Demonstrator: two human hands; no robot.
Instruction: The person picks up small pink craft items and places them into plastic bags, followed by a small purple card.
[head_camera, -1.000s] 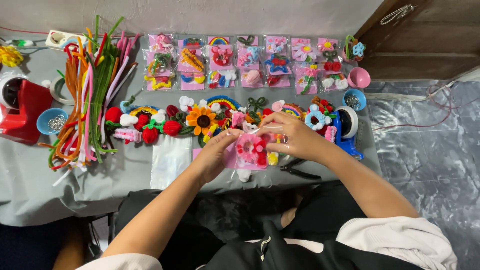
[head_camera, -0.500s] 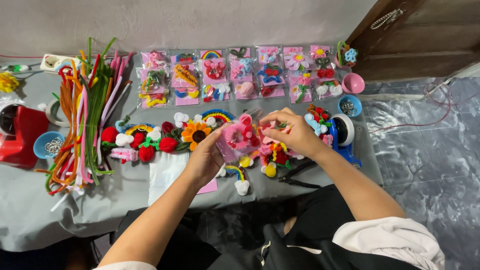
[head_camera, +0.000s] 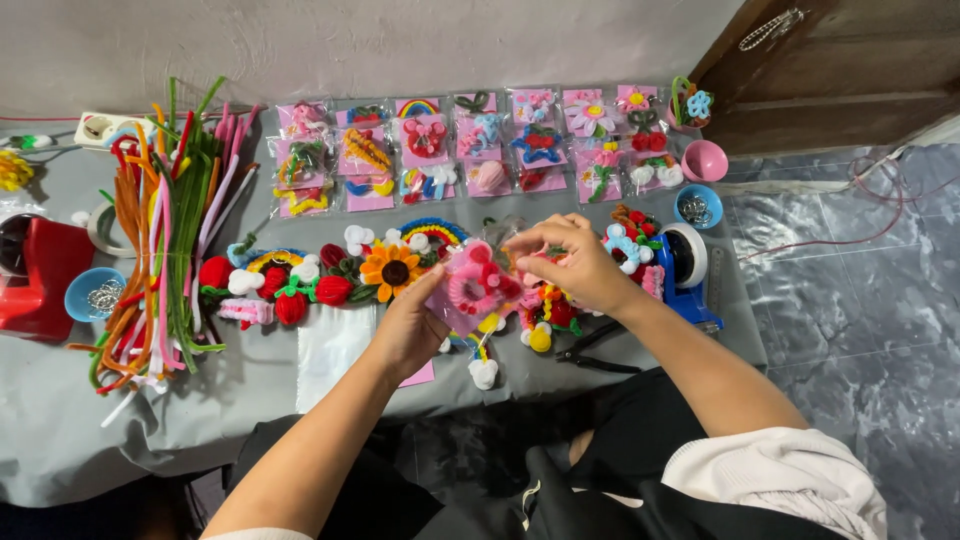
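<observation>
Left hand (head_camera: 408, 328) pinches the pink card's (head_camera: 470, 290) lower edge; right hand (head_camera: 572, 265) grips its top: light, bendy, fuzzy ornament crushable.

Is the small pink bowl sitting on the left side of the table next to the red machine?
No, the pink bowl sits at the far right of the grey table; beside the red machine is a blue bowl.

Fuzzy pink ornament (head_camera: 474, 287), glossy wrapper
</observation>
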